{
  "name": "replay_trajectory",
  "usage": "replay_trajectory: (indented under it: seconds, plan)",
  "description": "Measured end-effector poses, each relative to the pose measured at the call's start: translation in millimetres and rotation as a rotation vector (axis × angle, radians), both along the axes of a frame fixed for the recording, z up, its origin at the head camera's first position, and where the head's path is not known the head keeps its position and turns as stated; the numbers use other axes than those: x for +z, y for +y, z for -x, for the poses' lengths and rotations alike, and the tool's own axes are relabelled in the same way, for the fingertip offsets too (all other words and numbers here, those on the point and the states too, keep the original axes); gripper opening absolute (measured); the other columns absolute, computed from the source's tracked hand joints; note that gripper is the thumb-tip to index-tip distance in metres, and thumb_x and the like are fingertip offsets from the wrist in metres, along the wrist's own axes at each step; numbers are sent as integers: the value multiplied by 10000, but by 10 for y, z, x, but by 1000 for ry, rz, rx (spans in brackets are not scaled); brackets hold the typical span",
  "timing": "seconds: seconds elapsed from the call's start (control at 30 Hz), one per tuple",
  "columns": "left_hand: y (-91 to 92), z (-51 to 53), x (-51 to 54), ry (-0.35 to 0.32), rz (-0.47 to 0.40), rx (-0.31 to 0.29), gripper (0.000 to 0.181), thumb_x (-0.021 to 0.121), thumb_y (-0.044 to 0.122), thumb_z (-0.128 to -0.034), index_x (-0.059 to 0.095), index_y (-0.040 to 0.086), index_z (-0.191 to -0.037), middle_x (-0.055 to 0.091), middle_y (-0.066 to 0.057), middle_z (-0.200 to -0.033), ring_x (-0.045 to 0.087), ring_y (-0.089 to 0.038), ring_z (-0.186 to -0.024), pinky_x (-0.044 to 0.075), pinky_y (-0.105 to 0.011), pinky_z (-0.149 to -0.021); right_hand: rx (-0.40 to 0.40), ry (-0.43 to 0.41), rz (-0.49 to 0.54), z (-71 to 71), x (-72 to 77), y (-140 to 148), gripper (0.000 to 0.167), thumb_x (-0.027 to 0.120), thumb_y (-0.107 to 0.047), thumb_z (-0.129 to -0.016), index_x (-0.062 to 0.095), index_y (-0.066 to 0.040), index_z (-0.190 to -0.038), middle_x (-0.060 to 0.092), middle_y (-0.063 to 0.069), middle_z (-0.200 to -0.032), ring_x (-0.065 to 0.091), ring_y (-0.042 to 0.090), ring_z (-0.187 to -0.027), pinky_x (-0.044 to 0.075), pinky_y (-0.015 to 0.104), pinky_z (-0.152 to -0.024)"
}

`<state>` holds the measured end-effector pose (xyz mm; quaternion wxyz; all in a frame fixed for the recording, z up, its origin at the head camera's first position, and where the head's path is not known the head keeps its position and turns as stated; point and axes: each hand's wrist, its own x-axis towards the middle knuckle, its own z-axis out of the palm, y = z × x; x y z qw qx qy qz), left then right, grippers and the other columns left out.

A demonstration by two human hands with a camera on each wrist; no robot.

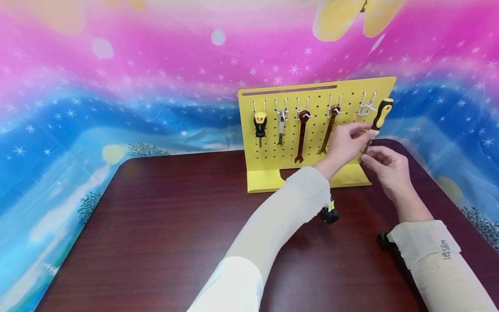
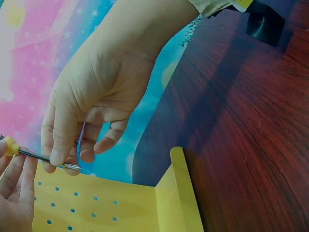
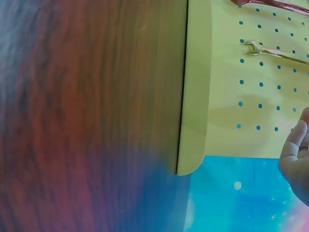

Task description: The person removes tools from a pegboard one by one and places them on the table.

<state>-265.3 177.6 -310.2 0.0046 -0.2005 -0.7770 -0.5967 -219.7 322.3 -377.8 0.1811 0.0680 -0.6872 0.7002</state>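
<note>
A screwdriver (image 1: 381, 115) with a yellow and black handle stands tilted, handle up, before the right end of the yellow pegboard (image 1: 269, 156). My left hand (image 1: 345, 142) pinches it just below the handle. Lower down, my right hand (image 1: 391, 170) holds the tip of the metal shaft between thumb and finger. In the left wrist view the right hand (image 2: 99, 92) pinches the shaft (image 2: 41, 157) near its end, and part of the left hand (image 2: 17, 193) shows at the edge. White hooks (image 1: 366, 104) with nothing hung on them sit behind the handle.
On the board hang a stubby screwdriver (image 1: 260, 124), a small metal tool (image 1: 281, 128), a reddish wrench (image 1: 302, 136) and another wrench (image 1: 329, 130). The board stands on a dark wooden table (image 1: 175, 225). A patterned cloth (image 1: 187, 78) hangs behind it.
</note>
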Motion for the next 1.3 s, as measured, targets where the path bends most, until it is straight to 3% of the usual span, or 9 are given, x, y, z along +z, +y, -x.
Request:
replay_trajectory:
  seconds: [0.27,0.57,0.83,0.97,1.3]
  plan:
    - [-135,36,6,36,-16,-26,287,691,287,-943,720,194,-1213,756,75,-1057,624,75,-852,481,-73,-718,30,25,-32,2,44,-82,147,678,21,-904,723,-20,-1038,732,-77,-808,671,61,-776,547,119,-718]
    - [-307,59,29,67,-27,-46,300,697,263,-940,717,136,-1211,764,31,-1061,647,59,-863,484,-62,-749,84,68,-49,-17,90,-207,150,662,43,-908,702,58,-1052,737,-63,-812,633,72,-715,464,150,-583]
    - [-496,52,52,78,-54,-80,289,689,232,-947,712,99,-1202,756,-3,-1099,662,33,-887,496,-68,-782,110,83,-55,-40,130,-341,144,661,50,-906,711,50,-1041,738,-71,-815,662,74,-756,514,142,-690]
    - [-600,59,30,76,-66,-71,290,695,247,-943,713,100,-1192,758,-5,-1084,662,34,-880,501,-76,-790,93,70,-86,-53,132,-422,158,676,34,-902,744,-15,-1036,741,-96,-815,657,50,-757,514,134,-694]
    - [-844,75,3,66,-82,-56,305,698,257,-941,710,89,-1196,764,-27,-1065,671,20,-858,524,-107,-761,111,91,-126,-55,161,-646,175,686,41,-892,741,3,-1054,743,-117,-824,665,17,-767,510,121,-705]
